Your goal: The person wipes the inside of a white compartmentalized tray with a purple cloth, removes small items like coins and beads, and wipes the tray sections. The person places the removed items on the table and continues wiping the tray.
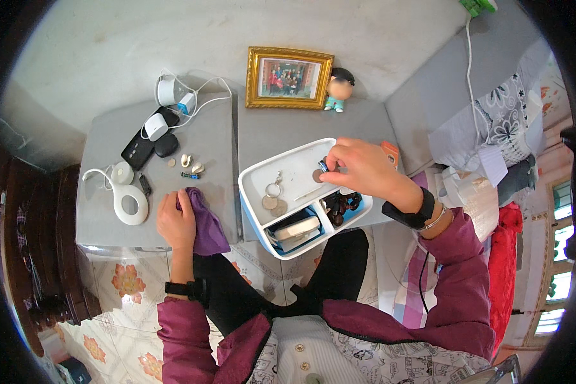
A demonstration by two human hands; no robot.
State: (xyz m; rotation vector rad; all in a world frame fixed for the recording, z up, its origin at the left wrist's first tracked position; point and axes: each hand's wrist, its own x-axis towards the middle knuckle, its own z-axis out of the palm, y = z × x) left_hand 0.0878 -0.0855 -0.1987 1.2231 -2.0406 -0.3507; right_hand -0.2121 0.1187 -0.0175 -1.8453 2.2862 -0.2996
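small blue cylinder pinched in the fingertips of the right hand, white box beneath, left hand curled closed on purple cloth

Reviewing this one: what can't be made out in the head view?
- Head view: small dark-blue cylinder, partly hidden by the right hand.
- Head view: purple cloth, any grip on it hidden by the left hand.
- Head view: green object, cut off by the top edge.
- Head view: framed photo, details too small.
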